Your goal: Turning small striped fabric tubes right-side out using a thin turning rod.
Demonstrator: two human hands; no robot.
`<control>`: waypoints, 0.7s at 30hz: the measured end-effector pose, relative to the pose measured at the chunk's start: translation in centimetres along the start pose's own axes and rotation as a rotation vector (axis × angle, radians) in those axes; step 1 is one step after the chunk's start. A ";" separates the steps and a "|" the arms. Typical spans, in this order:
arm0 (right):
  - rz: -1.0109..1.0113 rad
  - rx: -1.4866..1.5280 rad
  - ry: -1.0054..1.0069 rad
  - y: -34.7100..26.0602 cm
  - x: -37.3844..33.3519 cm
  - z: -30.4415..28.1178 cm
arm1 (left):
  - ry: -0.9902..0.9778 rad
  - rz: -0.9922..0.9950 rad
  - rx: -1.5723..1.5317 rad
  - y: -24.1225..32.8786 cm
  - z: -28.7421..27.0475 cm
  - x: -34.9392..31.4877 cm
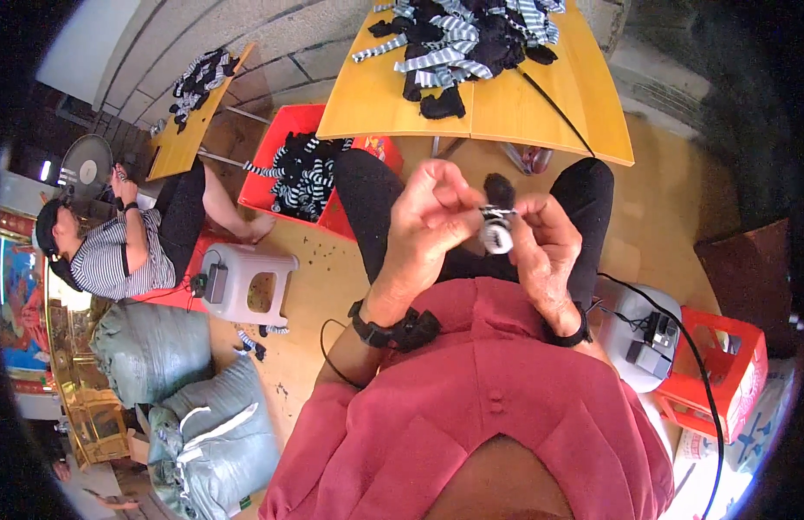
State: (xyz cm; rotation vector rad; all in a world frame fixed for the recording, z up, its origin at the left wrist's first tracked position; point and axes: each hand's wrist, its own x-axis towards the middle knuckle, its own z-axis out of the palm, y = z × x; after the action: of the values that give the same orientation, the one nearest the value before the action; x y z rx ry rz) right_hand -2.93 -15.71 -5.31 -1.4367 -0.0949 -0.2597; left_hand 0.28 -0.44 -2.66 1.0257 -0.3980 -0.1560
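In front of my lap I hold a small black-and-white striped sock (498, 232), its dark end pointing away from me and its pale, bunched end toward me. My left hand (430, 217) pinches it from the left with thumb and fingertips. From the right, my right hand (545, 247) grips its edge between thumb and curled fingers. Some fingertips are partly hidden behind the sock. Beyond my knees, a heap of striped and black socks (471, 43) covers the far part of the yellow table (558, 108).
Left of my knee stands a red crate (265, 186) full of striped socks. Farther left, a person (125, 247) sits near a grey plastic stool (246, 286). Green sacks (216, 433) lie at lower left. A red crate (722, 373) and black cable (701, 364) are at right.
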 end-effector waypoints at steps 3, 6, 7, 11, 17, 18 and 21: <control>-0.193 -0.168 0.015 -1.5 0.3 0.1 | -0.032 -0.146 -0.013 1.0 0.4 0.0; -0.419 -0.317 -0.064 -1.5 0.8 -0.3 | -0.135 -0.129 0.061 1.7 0.4 0.1; -0.427 -0.323 -0.092 -1.7 1.0 -0.5 | -0.121 -0.148 0.034 1.7 0.4 0.0; -0.432 -0.244 -0.105 -2.2 1.4 -0.2 | -0.061 -0.015 0.228 1.4 0.0 0.1; -0.251 -0.154 -0.093 -2.7 0.5 0.0 | 0.014 0.194 0.597 0.7 -0.2 -0.5; -0.283 -0.151 -0.081 -2.7 0.4 0.1 | 0.015 0.194 0.598 0.7 0.2 -0.6; -0.337 -0.182 -0.058 -2.6 0.3 0.0 | 0.065 0.107 0.420 0.8 0.9 -0.9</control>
State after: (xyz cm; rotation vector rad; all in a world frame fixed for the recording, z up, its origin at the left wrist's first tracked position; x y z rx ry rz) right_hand -3.27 -16.03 -2.72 -1.6065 -0.3701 -0.5131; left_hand -0.97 -0.47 -1.82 1.4150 -0.4353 0.0609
